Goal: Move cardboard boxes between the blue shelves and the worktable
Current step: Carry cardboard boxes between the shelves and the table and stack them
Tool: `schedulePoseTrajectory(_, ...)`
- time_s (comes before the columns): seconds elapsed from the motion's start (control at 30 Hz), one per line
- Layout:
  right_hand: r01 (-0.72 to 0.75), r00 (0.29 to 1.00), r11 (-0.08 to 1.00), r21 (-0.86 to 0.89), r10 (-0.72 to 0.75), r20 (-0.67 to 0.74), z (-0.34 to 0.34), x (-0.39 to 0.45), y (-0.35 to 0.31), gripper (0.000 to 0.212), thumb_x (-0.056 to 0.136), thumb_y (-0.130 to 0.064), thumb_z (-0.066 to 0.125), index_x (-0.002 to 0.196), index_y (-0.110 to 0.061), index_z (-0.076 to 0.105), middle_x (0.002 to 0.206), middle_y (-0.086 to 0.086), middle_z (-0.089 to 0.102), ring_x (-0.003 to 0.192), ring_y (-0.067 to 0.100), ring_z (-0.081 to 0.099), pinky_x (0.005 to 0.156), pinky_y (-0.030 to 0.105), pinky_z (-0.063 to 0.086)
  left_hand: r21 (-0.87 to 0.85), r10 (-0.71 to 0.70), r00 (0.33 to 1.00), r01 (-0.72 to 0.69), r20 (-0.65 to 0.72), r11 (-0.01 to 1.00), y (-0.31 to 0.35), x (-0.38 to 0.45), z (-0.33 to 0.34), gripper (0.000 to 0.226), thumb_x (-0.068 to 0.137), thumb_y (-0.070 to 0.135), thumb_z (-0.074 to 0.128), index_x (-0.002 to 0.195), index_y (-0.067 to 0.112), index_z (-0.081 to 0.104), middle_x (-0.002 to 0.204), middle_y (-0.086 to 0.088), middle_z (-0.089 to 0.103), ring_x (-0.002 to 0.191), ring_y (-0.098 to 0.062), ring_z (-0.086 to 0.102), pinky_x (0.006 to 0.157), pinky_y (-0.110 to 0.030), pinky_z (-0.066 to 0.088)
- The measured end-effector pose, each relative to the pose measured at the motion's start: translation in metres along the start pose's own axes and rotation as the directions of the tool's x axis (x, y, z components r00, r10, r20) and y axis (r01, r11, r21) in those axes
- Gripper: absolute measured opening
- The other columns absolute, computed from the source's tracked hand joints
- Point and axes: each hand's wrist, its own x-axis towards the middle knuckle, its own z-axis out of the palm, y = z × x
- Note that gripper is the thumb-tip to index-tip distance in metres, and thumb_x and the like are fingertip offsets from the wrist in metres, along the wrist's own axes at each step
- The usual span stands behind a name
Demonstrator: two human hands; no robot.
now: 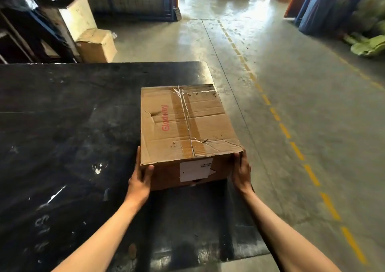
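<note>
We have both hands on the near end of the cardboard box (185, 123). Our left hand (139, 180) wraps its near left corner, thumb lying across the front face and fingers pressed flat along the left side. Our right hand (241, 170) presses against the near right corner, fingers up the side wall; the fingertips are hidden behind the edge, so we cannot tell how far they curl. Neither hand is under the box.

The box sits on the dark worktop (62, 125), hard against its right edge and roughly midway between its far and near edges; the right wall looks flush with or slightly past that edge. Whether the base is fully down or just lifted, we cannot tell.

We judge it a mid-weight load: large enough to need both arms, and worn. The top is creased, dented near the red lettering (166, 117), torn at the near right, and the tape (183, 105) is peeling along the seam. So the board is likely soft, and the top flaps are no place to pull. Squeezing the side walls alone may buckle them or let the box slip. A safer hold, we think, is low on opposite corners with fingers hooked beneath the base. A white label (194, 169) marks the front face.

Beyond, another box (96, 45) stands on the concrete floor (270, 63) past the worktop's far edge.
</note>
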Motion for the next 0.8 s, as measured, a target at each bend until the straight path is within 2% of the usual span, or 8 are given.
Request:
schedulePoseTrajectory(0.17, -0.042, 0.999, 0.997, -0.069, 0.044, 0.023, -0.004, -0.001, -0.002, 0.096, 0.083, -0.085, 0.025, 0.143, -0.013, 0.047, 0.133, 0.006, 0.061, 0.120, 0.020, 0.058, 0.088, 0.021, 0.041, 0.109, -0.078, 0.997, 0.077, 0.009, 0.991, -0.001, 0.001, -0.006, 0.092, 0.069, 0.088, 0.037, 0.150, 0.051, 0.014, 0.151, 0.004, 0.042, 0.138, -0.024, 0.039, 0.116, -0.046, 0.031)
schedulePoseTrajectory(0.27, -0.013, 0.998, 0.995, -0.099, 0.019, 0.059, -0.004, -0.003, -0.008, 0.100, 0.080, -0.088, 0.025, 0.151, -0.018, 0.036, 0.149, 0.008, 0.049, 0.132, 0.023, 0.049, 0.103, 0.033, 0.042, 0.139, -0.130, 0.991, 0.129, -0.005, 0.982, 0.006, -0.004, -0.011, 0.072, 0.087, 0.072, 0.040, 0.151, 0.049, 0.014, 0.153, -0.001, 0.041, 0.140, -0.030, 0.037, 0.117, -0.044, 0.028)
schedulePoseTrajectory(0.33, 0.064, 0.997, 0.979, -0.191, -0.055, 0.050, 0.000, -0.013, -0.012, 0.091, 0.086, -0.080, 0.031, 0.157, -0.025, 0.019, 0.164, 0.005, 0.023, 0.150, 0.021, 0.023, 0.121, 0.048, 0.021, 0.176, -0.163, 0.986, 0.167, -0.039, 0.970, 0.008, -0.017, -0.016, 0.067, 0.095, 0.056, 0.044, 0.153, 0.045, 0.012, 0.155, -0.002, 0.037, 0.142, -0.030, 0.034, 0.117, -0.041, 0.025)
schedulePoseTrajectory(0.4, 0.190, 0.982, 0.925, -0.328, -0.185, 0.048, 0.007, -0.024, -0.022, 0.085, 0.088, -0.076, 0.034, 0.158, -0.033, 0.009, 0.166, 0.004, 0.007, 0.153, 0.017, 0.002, 0.122, 0.043, -0.004, 0.184, -0.159, 0.984, 0.171, -0.078, 0.968, 0.012, -0.032, -0.025, 0.069, 0.096, 0.049, 0.048, 0.154, 0.039, 0.013, 0.154, -0.004, 0.038, 0.141, -0.027, 0.037, 0.114, -0.038, 0.025)
schedulePoseTrajectory(0.47, 0.374, 0.927, 0.836, -0.401, -0.337, 0.161, 0.021, -0.036, -0.042, 0.077, 0.091, -0.071, 0.039, 0.156, -0.041, 0.010, 0.166, 0.003, 0.002, 0.152, 0.014, -0.008, 0.119, 0.037, -0.015, 0.173, -0.144, 0.982, 0.164, -0.123, 0.971, 0.017, -0.048, -0.042, 0.068, 0.096, 0.046, 0.050, 0.155, 0.035, 0.016, 0.151, -0.007, 0.043, 0.136, -0.026, 0.043, 0.110, -0.035, 0.029)
schedulePoseTrajectory(0.63, 0.576, 0.783, 0.809, -0.116, -0.507, 0.360, 0.091, -0.073, -0.116, 0.068, 0.097, -0.056, 0.045, 0.155, -0.034, 0.018, 0.163, 0.002, 0.017, 0.152, 0.015, 0.009, 0.122, 0.050, 0.008, 0.176, -0.107, 0.937, 0.173, -0.333, 0.969, 0.027, -0.090, -0.109, 0.061, 0.098, 0.040, 0.050, 0.153, 0.027, 0.028, 0.145, -0.009, 0.049, 0.129, -0.028, 0.050, 0.098, -0.027, 0.033)
schedulePoseTrajectory(0.73, 0.587, 0.679, 0.804, 0.094, -0.552, 0.484, 0.138, -0.113, -0.172, 0.068, 0.097, -0.053, 0.045, 0.155, -0.031, 0.018, 0.155, -0.002, 0.024, 0.143, 0.004, 0.016, 0.116, 0.040, 0.017, 0.163, -0.104, 0.876, 0.202, -0.470, 0.966, 0.026, -0.130, -0.162, 0.061, 0.097, 0.038, 0.052, 0.152, 0.026, 0.030, 0.144, -0.011, 0.050, 0.127, -0.028, 0.053, 0.102, -0.030, 0.036)
schedulePoseTrajectory(0.8, 0.592, 0.574, 0.782, 0.195, -0.579, 0.580, 0.171, -0.144, -0.204, 0.068, 0.097, -0.049, 0.048, 0.156, -0.031, 0.019, 0.152, 0.001, 0.026, 0.141, 0.011, 0.026, 0.114, 0.040, 0.022, 0.163, -0.114, 0.809, 0.251, -0.577, 0.954, 0.022, -0.167, -0.203, 0.060, 0.097, 0.038, 0.052, 0.152, 0.025, 0.030, 0.144, -0.012, 0.050, 0.126, -0.028, 0.054, 0.105, -0.035, 0.037)
